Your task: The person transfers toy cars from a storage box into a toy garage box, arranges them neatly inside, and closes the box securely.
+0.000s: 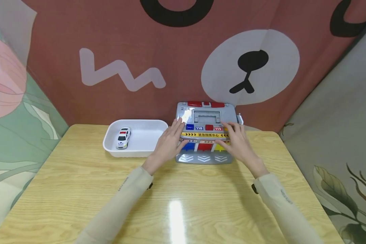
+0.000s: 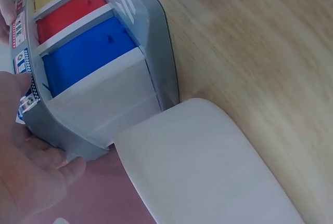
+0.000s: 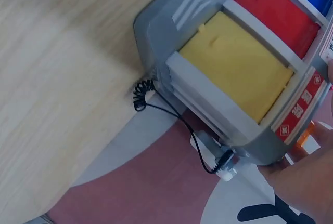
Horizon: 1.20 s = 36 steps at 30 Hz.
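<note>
A grey toy garage (image 1: 204,157) with blue, red and yellow doors stands at the back of the table. My left hand (image 1: 169,139) holds its left side, fingers along the roof edge and thumb at the front above the blue door (image 2: 88,55). At the right side my right hand (image 1: 239,142) holds the roof edge, its fingers bent over the top and its thumb near the yellow door (image 3: 237,63). A coiled black cord (image 3: 143,95) runs to a small white handset (image 3: 210,159) on the garage's right side.
Left of the garage is a white tray (image 1: 137,154), close by my left hand. A toy police car (image 1: 123,138) lies in it. The wooden table (image 1: 201,203) reaches a red printed cloth (image 1: 125,101) behind; more printed cloth hangs at both sides.
</note>
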Available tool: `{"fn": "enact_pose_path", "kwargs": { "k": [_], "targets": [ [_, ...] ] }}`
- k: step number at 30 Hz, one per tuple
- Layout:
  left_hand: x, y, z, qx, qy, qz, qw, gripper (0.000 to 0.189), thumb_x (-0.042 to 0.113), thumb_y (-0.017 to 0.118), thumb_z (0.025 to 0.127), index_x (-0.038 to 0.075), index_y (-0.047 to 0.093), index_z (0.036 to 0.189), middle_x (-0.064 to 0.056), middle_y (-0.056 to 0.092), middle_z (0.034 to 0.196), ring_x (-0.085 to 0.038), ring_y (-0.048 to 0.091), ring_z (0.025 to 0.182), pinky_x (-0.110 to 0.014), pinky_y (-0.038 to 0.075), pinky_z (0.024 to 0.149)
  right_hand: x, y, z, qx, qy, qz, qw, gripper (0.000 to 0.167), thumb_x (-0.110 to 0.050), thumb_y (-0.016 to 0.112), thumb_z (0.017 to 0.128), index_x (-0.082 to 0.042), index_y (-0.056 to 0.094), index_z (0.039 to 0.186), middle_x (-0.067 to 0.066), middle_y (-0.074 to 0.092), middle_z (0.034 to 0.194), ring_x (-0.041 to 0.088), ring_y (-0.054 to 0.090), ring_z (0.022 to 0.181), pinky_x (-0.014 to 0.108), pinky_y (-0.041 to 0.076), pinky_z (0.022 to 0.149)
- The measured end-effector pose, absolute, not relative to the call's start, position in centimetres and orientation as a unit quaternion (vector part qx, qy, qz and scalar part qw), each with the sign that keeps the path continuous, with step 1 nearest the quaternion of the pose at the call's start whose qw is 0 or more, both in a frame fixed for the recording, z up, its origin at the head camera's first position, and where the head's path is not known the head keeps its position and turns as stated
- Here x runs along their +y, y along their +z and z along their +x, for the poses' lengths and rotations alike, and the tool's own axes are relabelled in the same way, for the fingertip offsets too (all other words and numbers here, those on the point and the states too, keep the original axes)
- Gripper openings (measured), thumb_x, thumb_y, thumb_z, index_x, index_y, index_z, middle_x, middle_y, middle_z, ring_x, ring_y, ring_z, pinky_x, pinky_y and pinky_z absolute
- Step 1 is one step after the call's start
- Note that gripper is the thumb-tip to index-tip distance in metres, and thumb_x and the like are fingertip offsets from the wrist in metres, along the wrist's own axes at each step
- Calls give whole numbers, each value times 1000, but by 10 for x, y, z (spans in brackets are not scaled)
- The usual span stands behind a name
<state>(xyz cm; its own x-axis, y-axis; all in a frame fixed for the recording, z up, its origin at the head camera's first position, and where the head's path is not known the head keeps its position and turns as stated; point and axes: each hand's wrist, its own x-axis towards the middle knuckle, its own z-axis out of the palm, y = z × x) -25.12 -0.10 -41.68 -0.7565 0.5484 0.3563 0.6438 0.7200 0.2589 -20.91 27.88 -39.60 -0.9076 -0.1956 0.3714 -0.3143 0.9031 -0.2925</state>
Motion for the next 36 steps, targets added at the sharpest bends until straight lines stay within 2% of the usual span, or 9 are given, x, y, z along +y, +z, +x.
{"fn": "enact_pose_path", "kwargs": {
  "k": [8,15,20,25,29,36],
  "targets": [
    [-3,-418,-252,-917,-184,-332,120,72,44,49,99,3,23,152,-13,13,160,-26,7,146,-46,24,113,278,-397,-207,-960,175,128,179,76,-42,73,85,-8,41,144,22,38,137,39,33,119,58,41,90],
    [-9,-412,-250,-916,-178,-344,110,73,40,53,98,3,22,153,-12,11,160,-26,6,146,-49,22,113,275,-393,-207,-965,170,120,162,76,-43,72,85,-9,40,145,23,36,140,41,32,121,57,42,91],
    [-6,-411,-250,-914,-194,-342,96,77,47,50,98,2,20,152,-14,10,160,-28,5,147,-51,21,113,276,-391,-206,-966,166,120,156,74,-41,72,86,-9,40,144,22,35,140,41,32,120,56,43,90],
    [1,-406,-251,-922,-183,-329,93,83,52,51,95,6,16,154,-14,12,160,-29,5,147,-52,18,114,276,-388,-207,-967,163,125,152,72,-41,72,86,-8,42,143,24,36,139,42,32,119,58,40,92],
    [6,-400,-253,-922,-145,-341,113,84,57,49,94,11,14,155,-14,14,159,-30,11,146,-53,20,113,276,-386,-206,-967,161,128,152,72,-41,73,85,-7,44,141,25,37,136,43,34,117,58,41,91],
    [14,-394,-258,-922,-86,-351,139,79,58,50,94,14,24,154,-15,30,154,-31,27,141,-52,31,108,277,-387,-207,-965,161,131,157,71,-42,72,86,-7,45,140,25,39,134,42,35,114,57,42,89]
  ]
}}
